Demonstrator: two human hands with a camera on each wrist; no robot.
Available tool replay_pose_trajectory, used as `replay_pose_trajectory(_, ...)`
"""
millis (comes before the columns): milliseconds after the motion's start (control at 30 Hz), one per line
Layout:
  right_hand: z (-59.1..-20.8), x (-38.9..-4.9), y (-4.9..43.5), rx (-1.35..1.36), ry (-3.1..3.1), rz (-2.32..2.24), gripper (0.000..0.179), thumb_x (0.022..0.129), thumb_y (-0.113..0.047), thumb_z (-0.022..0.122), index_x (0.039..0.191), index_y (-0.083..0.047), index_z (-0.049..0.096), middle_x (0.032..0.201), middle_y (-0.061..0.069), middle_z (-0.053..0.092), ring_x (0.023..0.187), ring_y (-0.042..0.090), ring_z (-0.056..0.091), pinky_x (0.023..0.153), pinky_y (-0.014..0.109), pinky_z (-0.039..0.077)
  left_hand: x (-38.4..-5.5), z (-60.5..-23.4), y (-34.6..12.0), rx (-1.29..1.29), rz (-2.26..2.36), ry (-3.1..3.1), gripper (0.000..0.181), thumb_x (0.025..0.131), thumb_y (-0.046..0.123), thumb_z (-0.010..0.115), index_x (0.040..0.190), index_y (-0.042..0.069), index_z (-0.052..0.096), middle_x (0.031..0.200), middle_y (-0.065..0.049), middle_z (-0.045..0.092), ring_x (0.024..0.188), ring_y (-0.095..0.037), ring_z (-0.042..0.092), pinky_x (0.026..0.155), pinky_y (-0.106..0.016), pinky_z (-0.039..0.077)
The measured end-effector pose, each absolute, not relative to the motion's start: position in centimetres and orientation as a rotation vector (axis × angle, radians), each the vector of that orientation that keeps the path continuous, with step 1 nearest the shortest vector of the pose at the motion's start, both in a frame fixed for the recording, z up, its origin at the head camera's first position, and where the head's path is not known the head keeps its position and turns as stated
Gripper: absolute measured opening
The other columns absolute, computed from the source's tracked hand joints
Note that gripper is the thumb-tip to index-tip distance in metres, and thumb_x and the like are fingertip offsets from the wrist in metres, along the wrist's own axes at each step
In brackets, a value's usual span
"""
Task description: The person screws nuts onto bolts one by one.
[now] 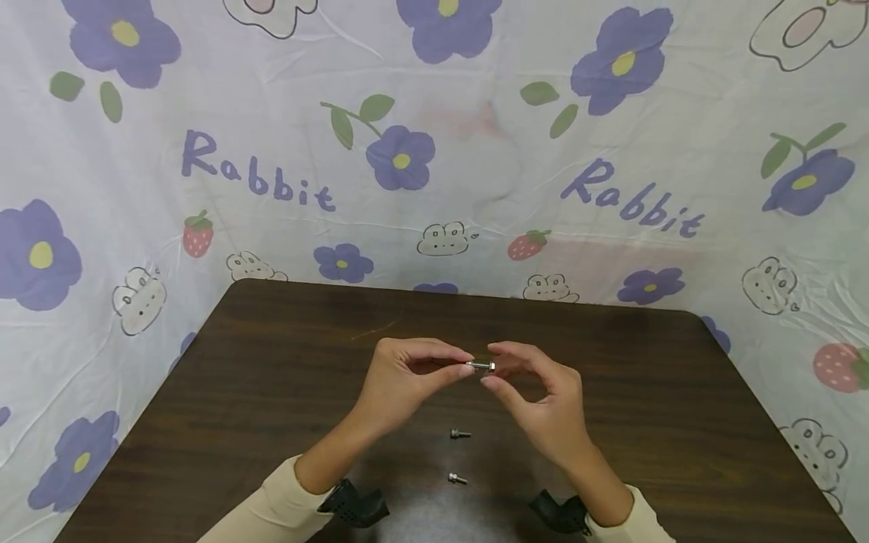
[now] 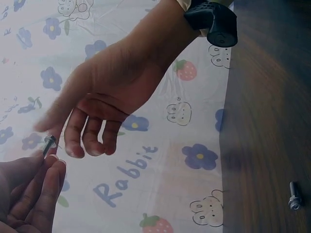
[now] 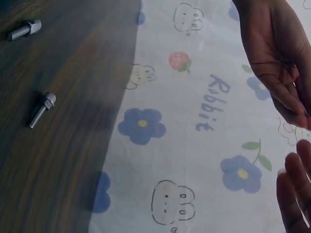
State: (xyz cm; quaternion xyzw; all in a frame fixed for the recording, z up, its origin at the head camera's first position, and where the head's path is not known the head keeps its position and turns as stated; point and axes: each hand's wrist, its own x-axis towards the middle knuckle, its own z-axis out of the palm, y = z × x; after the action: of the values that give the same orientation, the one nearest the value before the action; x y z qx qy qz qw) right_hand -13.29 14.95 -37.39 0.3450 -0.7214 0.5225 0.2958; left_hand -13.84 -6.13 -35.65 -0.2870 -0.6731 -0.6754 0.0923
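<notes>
My left hand [image 1: 406, 381] pinches the threaded end of a small metal bolt [image 1: 483, 366] between thumb and fingertips, the head pointing right. Around that head curve the thumb and index finger of my right hand [image 1: 551, 403], with a gap showing on both sides. In the left wrist view the bolt [image 2: 49, 141] stands up from the left fingertips, right beside the other hand's fingers. Two more bolts lie on the table below the hands, an upper one [image 1: 460, 434] and a lower one [image 1: 458, 479].
The dark wooden table [image 1: 271, 362] has rounded back corners. A white cloth [image 1: 475, 166] printed with flowers, rabbits and strawberries hangs behind and beside it. Black wrist devices sit on the left wrist [image 1: 356, 507] and the right wrist [image 1: 560, 513].
</notes>
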Motion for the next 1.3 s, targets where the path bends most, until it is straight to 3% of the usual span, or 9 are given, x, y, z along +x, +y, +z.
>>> replay_pose_trajectory(133, -37.4, -13.6, 15.2, 0.98, -1.876, 1.348, 0.043, 0.078, -0.004, 0.088, 0.117, 0.001, 0.071, 0.096, 0.01, 0.076, 0.077, 0.023, 0.074, 0.078, 0.023, 0.058, -13.9, -35.7, -6.2, -0.848, -2.008, -2.005, 0.011, 0.087, 0.006, 0.081, 0.097, 0.003, 0.081, 0.092, -0.004, 0.078, 0.079, -0.021, 0.075, 0.068, -0.035, 0.062)
replay_pose_trajectory(333, -37.3, -13.7, 15.2, 0.992, -1.847, 1.304, 0.04, 0.071, 0.013, 0.085, 0.107, 0.0, 0.076, 0.094, 0.011, 0.076, 0.077, 0.016, 0.071, 0.073, 0.023, 0.058, -14.0, -35.8, -6.2, -0.855, -2.024, -2.005, 0.011, 0.086, 0.005, 0.081, 0.097, 0.004, 0.081, 0.093, -0.005, 0.077, 0.08, -0.022, 0.075, 0.07, -0.036, 0.063)
replay_pose_trajectory(467, -37.1, -13.7, 15.2, 0.995, -1.85, 1.296, 0.036, 0.072, 0.015, 0.083, 0.104, -0.001, 0.077, 0.091, 0.009, 0.075, 0.076, 0.013, 0.068, 0.071, 0.02, 0.056, -14.0, -35.7, -6.1, -0.862, -2.028, -2.007, 0.012, 0.086, 0.004, 0.081, 0.098, 0.003, 0.08, 0.094, -0.007, 0.077, 0.081, -0.022, 0.075, 0.07, -0.036, 0.062)
replay_pose_trajectory(733, -37.2, -13.8, 15.3, 0.994, -1.863, 1.304, 0.01, 0.088, -0.008, 0.08, 0.097, -0.005, 0.077, 0.085, 0.006, 0.074, 0.072, 0.011, 0.068, 0.068, 0.018, 0.055, -14.0, -35.8, -5.9, -0.897, -2.047, -1.971, 0.011, 0.086, 0.001, 0.08, 0.097, 0.001, 0.08, 0.092, -0.009, 0.077, 0.08, -0.022, 0.074, 0.069, -0.037, 0.062)
replay_pose_trajectory(833, -37.2, -13.7, 15.3, 1.009, -1.869, 1.325, 0.002, 0.09, -0.007, 0.078, 0.092, -0.008, 0.076, 0.08, 0.004, 0.074, 0.069, 0.011, 0.068, 0.065, 0.019, 0.055, -14.1, -35.9, -5.8, -0.92, -2.048, -1.953, 0.01, 0.086, 0.001, 0.08, 0.096, 0.0, 0.08, 0.091, -0.009, 0.077, 0.08, -0.022, 0.074, 0.068, -0.037, 0.062)
replay_pose_trajectory(1033, -37.1, -13.6, 15.5, 1.021, -1.909, 1.359, 0.014, 0.094, -0.004, 0.072, 0.082, -0.011, 0.074, 0.072, 0.001, 0.071, 0.064, 0.012, 0.067, 0.062, 0.02, 0.054, -14.0, -35.9, -5.6, -0.909, -2.037, -1.967, 0.01, 0.086, 0.002, 0.08, 0.096, 0.001, 0.08, 0.09, -0.008, 0.077, 0.079, -0.02, 0.073, 0.066, -0.033, 0.062)
replay_pose_trajectory(1167, -37.0, -13.5, 15.9, 0.977, -1.948, 1.354, 0.007, 0.094, -0.013, 0.075, 0.092, -0.007, 0.076, 0.077, 0.002, 0.073, 0.067, 0.012, 0.069, 0.063, 0.02, 0.055, -13.8, -35.9, -5.7, -0.865, -2.02, -2.0, 0.01, 0.086, 0.005, 0.081, 0.096, 0.004, 0.081, 0.09, -0.006, 0.077, 0.077, -0.018, 0.072, 0.065, -0.029, 0.06)
replay_pose_trajectory(1300, -37.0, -13.6, 16.2, 0.996, -1.928, 1.312, 0.032, 0.086, -0.015, 0.083, 0.113, -0.003, 0.073, 0.087, 0.005, 0.076, 0.072, 0.012, 0.071, 0.065, 0.025, 0.059, -13.7, -36.0, -5.9, -0.829, -1.997, -2.021, 0.01, 0.086, 0.006, 0.081, 0.096, 0.006, 0.081, 0.091, -0.005, 0.077, 0.078, -0.018, 0.073, 0.067, -0.031, 0.061)
